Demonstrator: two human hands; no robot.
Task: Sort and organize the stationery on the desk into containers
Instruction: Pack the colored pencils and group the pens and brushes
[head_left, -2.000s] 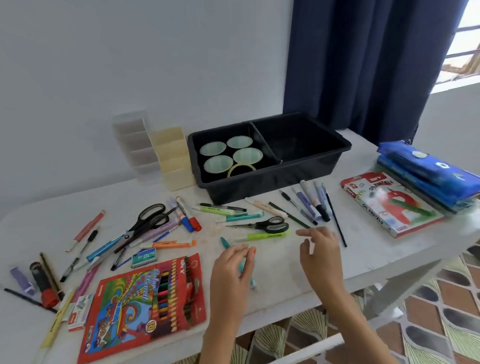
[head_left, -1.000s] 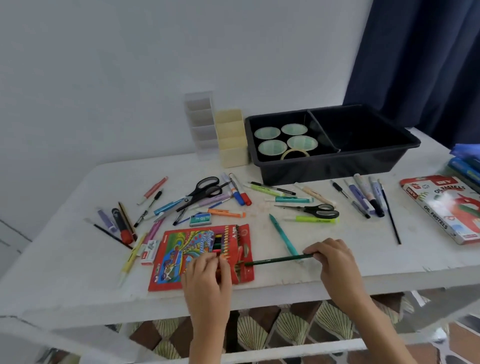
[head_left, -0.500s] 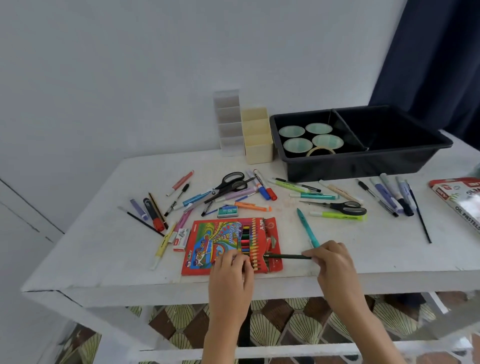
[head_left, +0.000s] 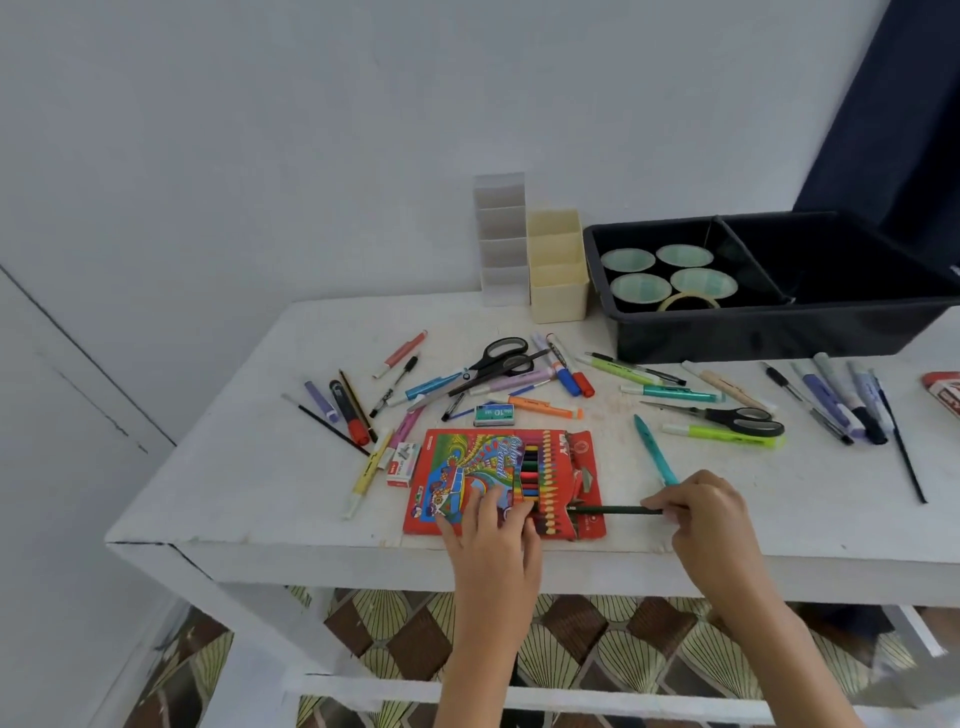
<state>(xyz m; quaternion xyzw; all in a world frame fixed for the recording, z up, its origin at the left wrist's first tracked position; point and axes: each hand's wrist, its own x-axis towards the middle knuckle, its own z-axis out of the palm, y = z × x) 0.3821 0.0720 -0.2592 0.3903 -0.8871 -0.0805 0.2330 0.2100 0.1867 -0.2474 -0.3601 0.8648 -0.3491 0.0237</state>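
Observation:
A red colour pencil box (head_left: 467, 467) lies flat near the front edge of the white desk (head_left: 249, 488). My left hand (head_left: 491, 540) rests spread on the box's lower part, pressing it down. My right hand (head_left: 698, 512) pinches the end of a dark green pencil (head_left: 615, 510), whose tip points into the box's open right end. A teal pen (head_left: 654, 457) lies just above my right hand. Pens, markers and two pairs of scissors (head_left: 498, 361) are scattered across the desk.
At the back stand a clear divided holder (head_left: 498, 234), a cream divided holder (head_left: 558, 270) and a black two-part bin (head_left: 779, 327) holding tape rolls. A red pastel box (head_left: 945, 387) shows at the right edge. The desk's front edge is close to my hands.
The view has swung left. My right hand picked up the green pencil and has slid it leftward into the pencil box. My left hand moved onto the box and stays there.

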